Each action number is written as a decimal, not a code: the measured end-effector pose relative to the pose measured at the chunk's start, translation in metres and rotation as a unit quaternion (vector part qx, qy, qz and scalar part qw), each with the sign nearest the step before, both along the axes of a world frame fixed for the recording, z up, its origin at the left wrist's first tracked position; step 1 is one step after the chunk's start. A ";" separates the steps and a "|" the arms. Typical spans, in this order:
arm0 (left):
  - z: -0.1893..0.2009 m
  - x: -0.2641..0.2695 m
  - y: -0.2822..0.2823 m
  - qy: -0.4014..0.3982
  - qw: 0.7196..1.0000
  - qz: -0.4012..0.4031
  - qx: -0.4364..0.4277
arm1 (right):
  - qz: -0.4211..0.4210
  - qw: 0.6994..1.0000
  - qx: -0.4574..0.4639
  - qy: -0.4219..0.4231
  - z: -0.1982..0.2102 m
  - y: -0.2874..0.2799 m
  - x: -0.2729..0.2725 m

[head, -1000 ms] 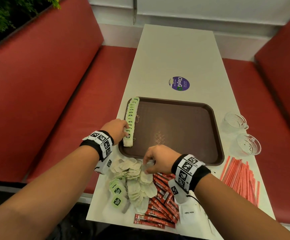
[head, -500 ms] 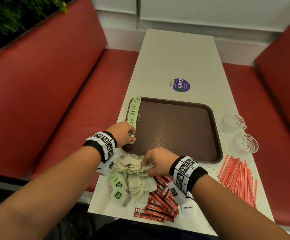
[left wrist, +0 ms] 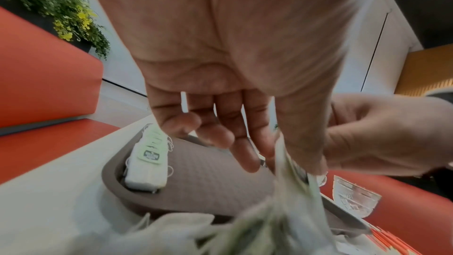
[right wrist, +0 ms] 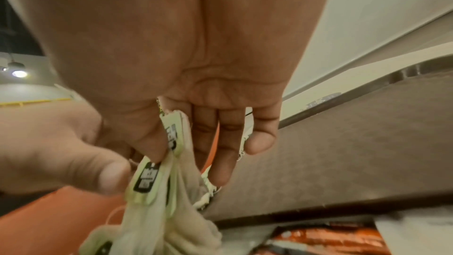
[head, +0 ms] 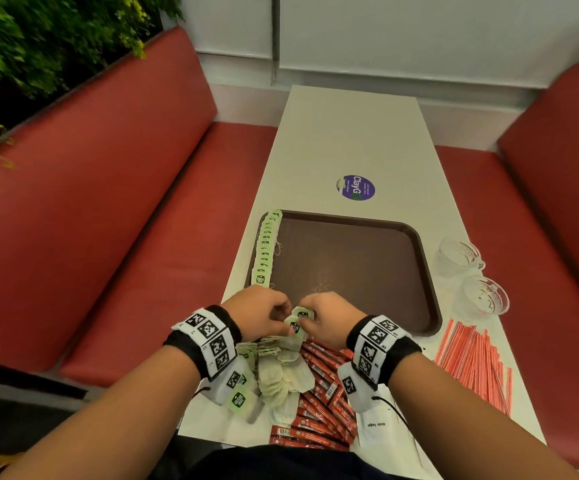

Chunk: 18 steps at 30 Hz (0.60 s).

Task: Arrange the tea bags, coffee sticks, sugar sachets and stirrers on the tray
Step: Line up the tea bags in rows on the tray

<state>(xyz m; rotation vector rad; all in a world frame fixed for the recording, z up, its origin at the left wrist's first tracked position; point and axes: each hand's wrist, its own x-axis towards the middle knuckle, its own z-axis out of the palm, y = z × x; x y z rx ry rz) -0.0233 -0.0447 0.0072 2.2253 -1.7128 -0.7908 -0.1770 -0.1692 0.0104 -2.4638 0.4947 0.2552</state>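
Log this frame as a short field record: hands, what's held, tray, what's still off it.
left hand: pinches tea bags, above the loose pile
right hand: pinches the same tea bags
tray: brown, one row of tea bags along its left edge
loose pile: tea bags on the table, near side of the tray
coffee sticks: red, on the table, not on the tray
stirrers: right of the tray
glass cups: two, right of the tray
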 end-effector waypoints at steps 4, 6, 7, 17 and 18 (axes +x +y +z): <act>0.000 -0.007 -0.002 -0.002 1.000 0.010 -0.023 | -0.049 0.997 0.043 -0.045 0.008 -0.004 0.000; 0.002 -0.005 -0.003 0.031 0.998 0.023 -0.045 | -0.076 0.990 0.089 -0.079 0.009 -0.007 -0.001; 0.004 -0.004 -0.002 0.048 0.997 0.030 -0.056 | -0.086 0.986 0.115 -0.091 0.010 -0.008 -0.001; 0.015 0.005 -0.004 0.155 0.964 0.132 -0.168 | -0.085 0.984 0.130 -0.089 0.008 -0.010 0.006; 0.015 0.006 -0.004 0.152 0.962 0.141 -0.178 | -0.094 0.981 0.139 -0.096 0.008 -0.011 0.007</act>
